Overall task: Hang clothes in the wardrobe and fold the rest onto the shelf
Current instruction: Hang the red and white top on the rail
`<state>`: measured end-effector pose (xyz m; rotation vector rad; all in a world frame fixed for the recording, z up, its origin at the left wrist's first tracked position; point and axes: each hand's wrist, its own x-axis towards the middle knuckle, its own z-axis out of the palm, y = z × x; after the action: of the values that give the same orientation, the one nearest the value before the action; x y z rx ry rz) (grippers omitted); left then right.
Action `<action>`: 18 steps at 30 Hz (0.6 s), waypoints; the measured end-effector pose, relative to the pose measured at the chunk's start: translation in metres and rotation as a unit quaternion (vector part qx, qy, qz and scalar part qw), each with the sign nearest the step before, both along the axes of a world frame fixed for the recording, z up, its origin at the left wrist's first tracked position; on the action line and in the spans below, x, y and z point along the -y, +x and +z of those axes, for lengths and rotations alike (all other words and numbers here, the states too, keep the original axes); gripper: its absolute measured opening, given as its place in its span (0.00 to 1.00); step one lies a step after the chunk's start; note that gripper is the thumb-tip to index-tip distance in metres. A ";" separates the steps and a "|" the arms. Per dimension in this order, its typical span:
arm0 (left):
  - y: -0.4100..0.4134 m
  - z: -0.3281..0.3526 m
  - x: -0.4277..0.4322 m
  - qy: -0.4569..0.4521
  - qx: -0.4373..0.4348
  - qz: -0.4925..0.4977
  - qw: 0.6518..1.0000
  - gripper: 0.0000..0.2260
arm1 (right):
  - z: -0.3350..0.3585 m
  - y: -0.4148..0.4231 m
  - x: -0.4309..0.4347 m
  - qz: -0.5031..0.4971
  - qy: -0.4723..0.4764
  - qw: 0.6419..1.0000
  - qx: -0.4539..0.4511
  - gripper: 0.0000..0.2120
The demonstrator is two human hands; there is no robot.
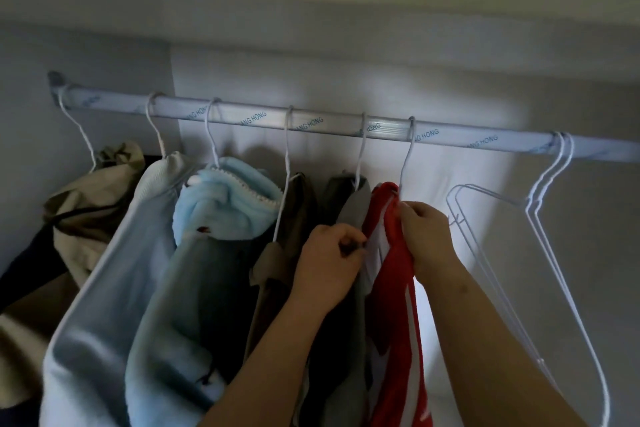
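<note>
Both hands are working at the red garment [394,288], which is hanging from a wire hanger [408,163] on the rail [346,126], just right of the grey clothes. The right hand [426,236] is gripping its collar with curled fingers. The left hand [329,260], at the garment's 9 o'clock, is pinching its edge. Two empty hangers [533,201] are hanging at its 3 o'clock.

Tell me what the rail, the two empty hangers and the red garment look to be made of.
Rail: probably aluminium, silvery and ribbed, under printed protective film. Empty hangers: thin wire, white-coated by its look. Red garment: soft draping fabric with white stripes; fibre unclear.
</note>
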<state>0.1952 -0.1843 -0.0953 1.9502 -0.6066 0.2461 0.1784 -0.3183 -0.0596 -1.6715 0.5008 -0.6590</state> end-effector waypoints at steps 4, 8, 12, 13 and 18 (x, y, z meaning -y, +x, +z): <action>-0.022 -0.004 -0.003 -0.006 -0.014 0.015 1.000 0.09 | -0.013 -0.031 -0.009 0.022 0.026 0.999 -0.010 0.08; -0.060 -0.014 -0.009 -0.061 -0.079 0.040 0.994 0.06 | -0.027 -0.078 -0.017 0.053 0.052 0.996 -0.046 0.07; -0.114 -0.034 -0.019 -0.092 -0.129 0.069 0.985 0.06 | -0.052 -0.136 -0.026 0.086 0.085 0.988 -0.093 0.05; -0.129 -0.040 -0.022 -0.095 -0.144 0.073 0.982 0.06 | -0.061 -0.151 -0.029 0.095 0.095 0.985 -0.111 0.06; -0.207 -0.073 -0.029 -0.087 -0.237 0.075 0.965 0.09 | -0.107 -0.231 -0.041 0.098 0.152 0.968 -0.175 0.07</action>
<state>-0.0122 -0.1550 -0.1684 1.7978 -0.1198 -0.0754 -0.0527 -0.2774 -0.1669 -1.5225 0.6420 -0.1303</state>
